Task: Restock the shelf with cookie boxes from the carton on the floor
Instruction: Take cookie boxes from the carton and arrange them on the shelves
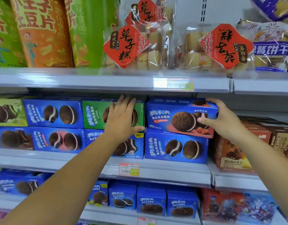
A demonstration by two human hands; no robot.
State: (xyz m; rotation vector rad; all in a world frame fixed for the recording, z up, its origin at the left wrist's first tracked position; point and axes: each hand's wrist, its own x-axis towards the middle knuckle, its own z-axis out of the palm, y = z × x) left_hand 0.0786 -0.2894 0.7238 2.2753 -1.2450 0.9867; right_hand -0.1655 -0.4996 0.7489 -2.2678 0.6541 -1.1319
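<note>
Head view. The background is a store shelving unit with 3 visible tiers, each with a grey front rail. The upper shelf (91, 80) carries tall green and orange snack packs and clear biscuit bags (132, 46) with red labels. The middle shelf (172, 169) carries cookie boxes stacked in 2 rows, and a red-and-yellow price label (129, 169) is clipped to its rail. The bottom shelf holds smaller blue boxes (151, 200) standing upright.

The left hand (122, 117) lies flat against the front face of a green cookie box (93, 116) in the top row. Its fingers (123, 101) are straight and spread, holding nothing, and the thumb points right along the lower edge of the box.

The right hand (221, 119) grips the right end of a blue cookie box (164, 114) printed with a strawberry-cream cookie. The fingers curl over the top right corner and the thumb (203, 121) presses on the front face. This box sits in the top row, just beside the green cookie box on its right, and rests on a second blue box (177, 146) in the bottom row. Its right end overhangs that box slightly.

Brown boxes (229, 153) stand to the right of the stack, near the right forearm.
</note>
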